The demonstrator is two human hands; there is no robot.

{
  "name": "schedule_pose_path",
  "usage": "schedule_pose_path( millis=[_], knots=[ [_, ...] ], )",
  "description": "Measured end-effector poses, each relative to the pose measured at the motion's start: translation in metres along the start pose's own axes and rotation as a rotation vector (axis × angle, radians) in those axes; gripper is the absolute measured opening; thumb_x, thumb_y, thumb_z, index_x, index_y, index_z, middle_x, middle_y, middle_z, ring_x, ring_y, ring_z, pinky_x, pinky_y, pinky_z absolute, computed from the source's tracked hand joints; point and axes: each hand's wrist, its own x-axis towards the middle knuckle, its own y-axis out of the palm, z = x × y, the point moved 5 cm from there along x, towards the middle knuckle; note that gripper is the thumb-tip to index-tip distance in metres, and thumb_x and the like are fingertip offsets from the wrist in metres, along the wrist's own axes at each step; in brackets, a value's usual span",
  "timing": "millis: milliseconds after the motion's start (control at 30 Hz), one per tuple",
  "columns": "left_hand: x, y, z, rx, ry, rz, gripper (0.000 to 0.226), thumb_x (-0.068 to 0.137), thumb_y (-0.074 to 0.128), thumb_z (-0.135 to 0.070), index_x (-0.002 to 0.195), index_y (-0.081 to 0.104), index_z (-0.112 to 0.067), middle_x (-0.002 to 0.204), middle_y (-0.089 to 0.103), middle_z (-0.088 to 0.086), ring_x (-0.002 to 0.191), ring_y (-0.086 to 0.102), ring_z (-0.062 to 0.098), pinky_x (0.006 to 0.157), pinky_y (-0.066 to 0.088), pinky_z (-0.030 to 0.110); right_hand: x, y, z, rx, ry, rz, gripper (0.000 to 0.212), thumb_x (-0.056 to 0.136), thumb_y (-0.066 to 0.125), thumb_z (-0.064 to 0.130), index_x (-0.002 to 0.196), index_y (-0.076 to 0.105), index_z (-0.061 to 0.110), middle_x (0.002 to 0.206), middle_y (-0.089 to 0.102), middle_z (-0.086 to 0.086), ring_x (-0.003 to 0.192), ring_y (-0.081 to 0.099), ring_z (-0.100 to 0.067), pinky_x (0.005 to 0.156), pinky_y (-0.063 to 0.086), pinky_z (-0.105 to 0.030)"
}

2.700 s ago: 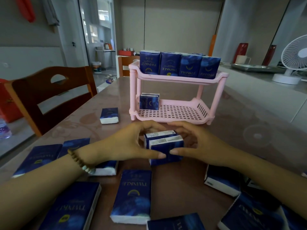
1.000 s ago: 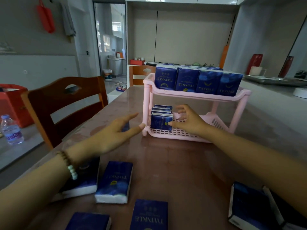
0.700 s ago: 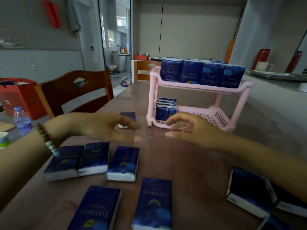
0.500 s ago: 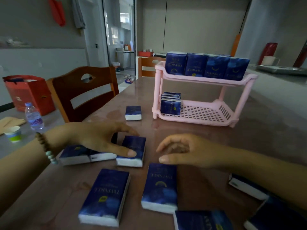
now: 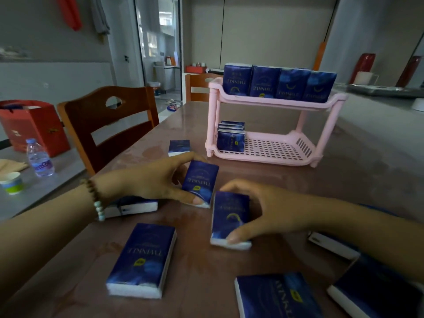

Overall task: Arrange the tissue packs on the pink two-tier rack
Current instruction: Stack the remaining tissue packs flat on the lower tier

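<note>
Gripped by left hand [image 5: 149,180]: one soft blue pack [image 5: 200,182], thumb under its white end, fingers over the top edge. Clamped by right hand [image 5: 259,212]: second pack [image 5: 230,218], flat on the table [image 5: 355,171], thumb at the near end. Both glossy, rectangular, gold-lettered, lying side by side near the centre. Beyond, pink plastic rack [image 5: 273,103]: four packs upright on top, a small row [image 5: 230,136] standing at the left of the slotted lower tray. Loose packs scattered around, nearest [image 5: 143,258] front left. Wooden chair [image 5: 107,125], bottle [image 5: 39,157] off left.
</note>
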Motion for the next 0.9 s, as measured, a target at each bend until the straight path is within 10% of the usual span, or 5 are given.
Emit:
schedule_pose_path(
  millis=[200, 400, 900],
  knots=[
    [0.028, 0.005, -0.002, -0.172, -0.067, 0.033, 0.086, 0.076, 0.074, -0.017, 0.139, 0.021, -0.041, 0.122, 0.059, -0.006, 0.102, 0.065, 0.012, 0.085, 0.056, 0.025, 0.007, -0.049, -0.03, 0.405, -0.06, -0.303, 0.037, 0.082, 0.062, 0.0, 0.114, 0.055, 0.017, 0.111, 0.067, -0.002, 0.098, 0.066, -0.011, 0.084, 0.054, -0.024],
    [0.044, 0.015, -0.021, -0.269, 0.012, 0.111, 0.05, 0.074, 0.077, -0.017, 0.113, 0.05, -0.032, 0.12, 0.06, -0.011, 0.113, 0.057, 0.003, 0.092, 0.049, 0.016, 0.013, -0.056, -0.046, 0.476, -0.056, -0.477, 0.027, 0.081, 0.065, -0.002, 0.1, 0.053, 0.014, 0.093, 0.067, 0.002, 0.074, 0.067, -0.002, 0.059, 0.055, -0.019],
    [0.057, 0.027, -0.039, -0.086, 0.279, -0.1, 0.048, 0.083, 0.068, -0.017, 0.128, 0.05, -0.02, 0.118, 0.058, -0.016, 0.105, 0.055, -0.011, 0.079, 0.045, 0.005, 0.003, -0.063, -0.055, -0.034, -0.127, -0.435, 0.051, 0.072, 0.079, 0.024, 0.116, 0.053, 0.019, 0.116, 0.064, 0.007, 0.106, 0.061, -0.005, 0.093, 0.051, -0.033]
  ],
)
